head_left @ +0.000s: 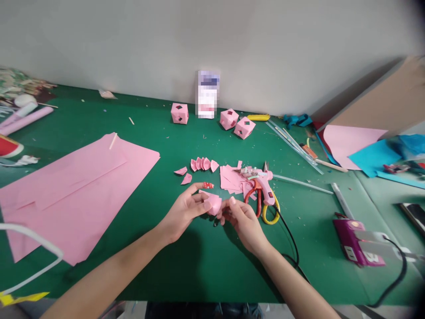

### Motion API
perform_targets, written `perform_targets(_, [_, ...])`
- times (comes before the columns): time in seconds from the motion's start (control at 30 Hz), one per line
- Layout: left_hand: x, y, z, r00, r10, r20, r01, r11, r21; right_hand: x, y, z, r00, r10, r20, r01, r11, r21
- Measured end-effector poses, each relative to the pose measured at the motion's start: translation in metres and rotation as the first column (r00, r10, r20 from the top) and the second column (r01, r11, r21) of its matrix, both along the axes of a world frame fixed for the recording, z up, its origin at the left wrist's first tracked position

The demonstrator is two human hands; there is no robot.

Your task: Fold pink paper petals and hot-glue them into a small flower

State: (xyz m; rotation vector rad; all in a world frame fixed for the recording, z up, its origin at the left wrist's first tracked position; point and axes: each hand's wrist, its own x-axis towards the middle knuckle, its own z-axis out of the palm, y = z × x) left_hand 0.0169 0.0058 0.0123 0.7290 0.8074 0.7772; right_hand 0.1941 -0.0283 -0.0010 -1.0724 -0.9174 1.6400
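Note:
A small curved piece of pink paper (214, 203) is pinched in my left hand (186, 206), between the thumb and fingers. One finger of that hand, with a red patterned wrap on its tip, points out above the paper. At the paper's right edge, my right hand (244, 221) has its thumb and fingertips pressed together; what they hold is hidden. Just beyond the hands stands a row of several folded pink paper pieces (202, 164). A pink glue gun (265, 182) lies on scissors (275, 217) with red and yellow handles, beside pink paper cuttings (229, 179).
Large pink sheets (83, 190) cover the left of the green table (149, 274). At the back are three pink paper boxes with cut-outs, one of them a cube (179, 114), and a blurred upright card (206, 95). A purple power block (352, 241) with cables sits right.

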Motion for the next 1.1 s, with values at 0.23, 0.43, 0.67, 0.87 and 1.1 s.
perform_targets(0.23, [-0.002, -0.001, -0.005, 0.997, -0.061, 0.040, 0.059, 0.998, 0.038, 0.002, -0.001, -0.005, 0.999, -0.019, -0.042, 0.017, 0.999, -0.050])
perform_targets(0.43, [-0.002, -0.001, -0.003, 0.992, -0.128, -0.011, 0.128, 0.991, 0.046, 0.002, -0.002, -0.001, 1.000, -0.010, 0.021, 0.010, 1.000, 0.021])
perform_targets(0.67, [-0.003, -0.002, -0.009, 0.986, -0.141, 0.092, 0.133, 0.987, 0.093, 0.001, -0.002, -0.004, 0.996, -0.053, -0.065, 0.053, 0.999, 0.003])
perform_targets(0.87, [-0.004, -0.002, -0.012, 0.985, -0.131, 0.109, 0.111, 0.979, 0.172, 0.010, 0.005, -0.012, 0.969, -0.135, -0.208, 0.114, 0.987, -0.109])
perform_targets(1.1, [-0.001, 0.000, -0.009, 0.995, -0.074, 0.060, 0.067, 0.991, 0.115, 0.005, 0.004, -0.009, 0.980, -0.100, -0.173, 0.077, 0.988, -0.136])
